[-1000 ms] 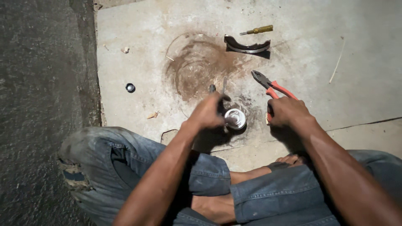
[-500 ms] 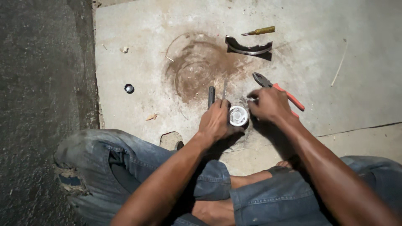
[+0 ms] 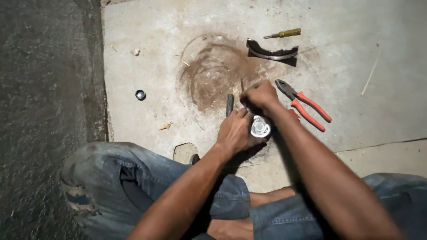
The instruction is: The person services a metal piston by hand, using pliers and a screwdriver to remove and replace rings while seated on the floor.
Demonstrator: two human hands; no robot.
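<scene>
**Both hands closed around a small metal part on the concrete**

My left hand (image 3: 233,133) sits just below the centre of the frame, its grip clenched around a small round silvery metal part (image 3: 260,128) whose shiny face shows at the right edge of my fingers. The part is held just above or on the pale concrete slab (image 3: 356,58); I cannot tell which. A short dark metal rod (image 3: 229,104) stands up from behind my left fingers, at the lower edge of the rusty brown circular stain (image 3: 213,75) on the slab.

My right hand (image 3: 260,95) is directly above the silvery part, fist closed around a thin dark tool shaft (image 3: 242,86) that pokes up out of the top of the fist. What kind of tool it is I cannot tell, since the hand hides most of it.

Just to the right of my right hand lie pliers with orange-red handles (image 3: 307,106), jaws pointing to the upper left. Higher up, in the upper middle of the frame, a curved dark metal piece (image 3: 271,52) lies on the slab, with a small yellow-handled screwdriver (image 3: 284,33) just above it. Well apart, at the left edge of the slab, sits a small dark round cap (image 3: 140,94). My knees in worn blue jeans (image 3: 133,178) fill the bottom of the frame.
</scene>
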